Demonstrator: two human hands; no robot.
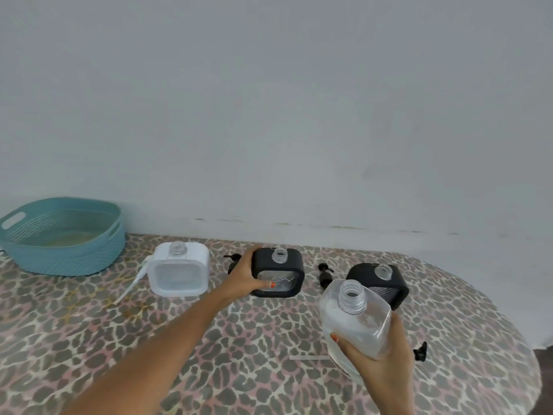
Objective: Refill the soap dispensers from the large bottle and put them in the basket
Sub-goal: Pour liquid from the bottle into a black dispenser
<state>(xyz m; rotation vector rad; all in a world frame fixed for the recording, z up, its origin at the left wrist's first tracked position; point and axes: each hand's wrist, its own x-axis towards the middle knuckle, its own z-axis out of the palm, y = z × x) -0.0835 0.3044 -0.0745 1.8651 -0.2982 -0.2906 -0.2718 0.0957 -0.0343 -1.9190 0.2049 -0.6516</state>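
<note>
- The left hand [244, 277] grips the middle black dispenser [278, 272] by its left side, thumb across the front and fingers curled behind. The dispenser stands upright on the table [89, 339], its clear neck open.
- The right hand [380, 360] is wrapped around the lower body of the big bottle [354, 319], held off the table at about 5 o'clock from that dispenser. The bottle is uncapped and leans with its mouth toward the dispensers; clear liquid shows inside.
- A second black dispenser [378, 283] stands at 3 o'clock from the held one, partly hidden behind the bottle. A white dispenser [179, 269] stands at 9 o'clock. Both have open necks.
- The basket [59, 236] sits at the far left, about 9 o'clock from the white dispenser, with no dispenser in it.
- Loose pump heads lie on the table: one white [131, 283] beside the white dispenser and dark ones [324, 274] between the black pair.
- Risks, as I judge them: the dispenser necks are narrow, so a quick tilt of the wide bottle could send soap over the rim and onto the cloth.
- The bottle passes close to the right dispenser; a knock could tip it.
- Soapy fingers could let the bottle slip.
</note>
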